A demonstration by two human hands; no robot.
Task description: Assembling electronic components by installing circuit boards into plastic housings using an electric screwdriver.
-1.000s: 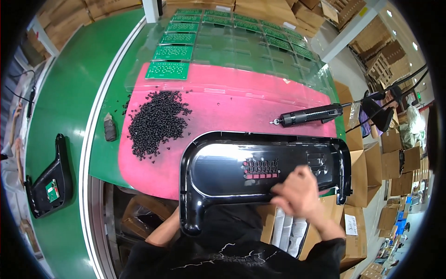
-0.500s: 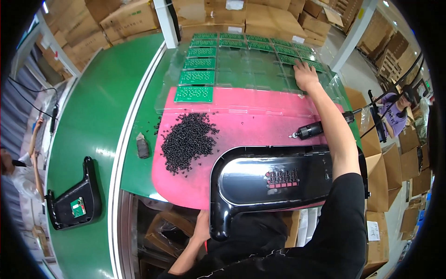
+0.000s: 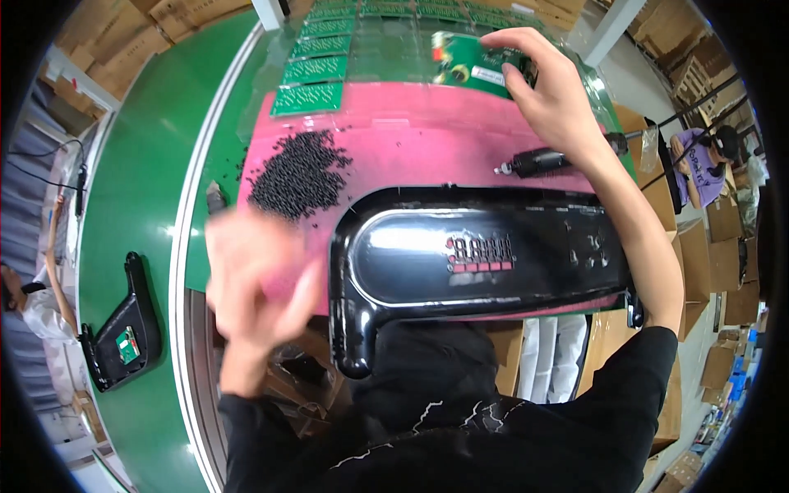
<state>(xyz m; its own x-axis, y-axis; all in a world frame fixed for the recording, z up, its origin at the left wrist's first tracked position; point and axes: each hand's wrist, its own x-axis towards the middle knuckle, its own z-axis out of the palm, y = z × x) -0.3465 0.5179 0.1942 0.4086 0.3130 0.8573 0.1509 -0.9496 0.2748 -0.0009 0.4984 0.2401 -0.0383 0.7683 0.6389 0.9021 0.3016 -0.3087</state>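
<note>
My right hand [image 3: 546, 86] grips a green circuit board [image 3: 468, 66] by its right end, raised over the clear plastic tray [image 3: 382, 123]. Components and a white label show on the board's face. My left hand [image 3: 263, 275], smeared by motion, is over the pink mat's left edge, just left of a glossy black plastic housing [image 3: 411, 308]. That housing lies across the front of the pink mat [image 3: 394, 164], with a group of small rectangular cutouts at its middle. Behind my left hand is a heap of small black screws [image 3: 300, 177].
More green boards [image 3: 308, 97] sit in the tray's left column and far row. A black electric screwdriver [image 3: 534, 162] lies on the mat at right. Another black housing with a board [image 3: 123, 329] rests on the green surface at far left. Two people are at the sides.
My right hand has lifted a circuit board from the tray's right side and brought it nearer. My left hand has come up from below the table edge. The whole view has shifted.
</note>
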